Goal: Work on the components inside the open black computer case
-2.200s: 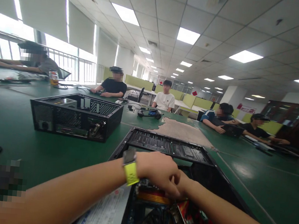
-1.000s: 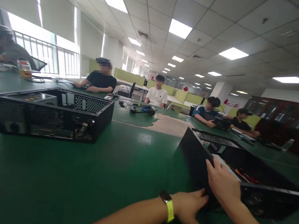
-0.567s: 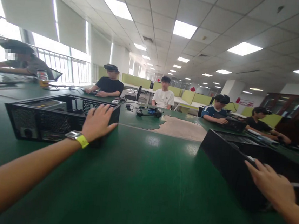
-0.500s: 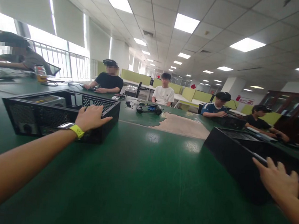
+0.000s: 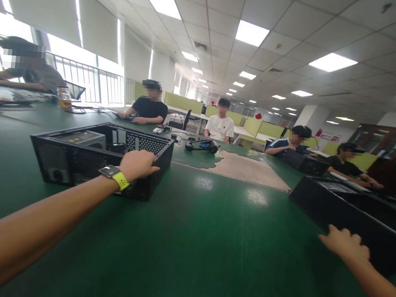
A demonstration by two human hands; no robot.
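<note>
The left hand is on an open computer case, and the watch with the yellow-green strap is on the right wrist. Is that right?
Wrong wrist: the head view shows the watch on the wrist of the left hand, which is indeed on an open computer case.

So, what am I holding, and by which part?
Your left grip has the left computer case by its top rim, near right corner; your right grip seems empty.

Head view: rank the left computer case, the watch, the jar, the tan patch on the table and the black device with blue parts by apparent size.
1. Left computer case
2. Tan patch
3. Watch
Last, too close to rank: jar, taller, and black device, wider.
</note>
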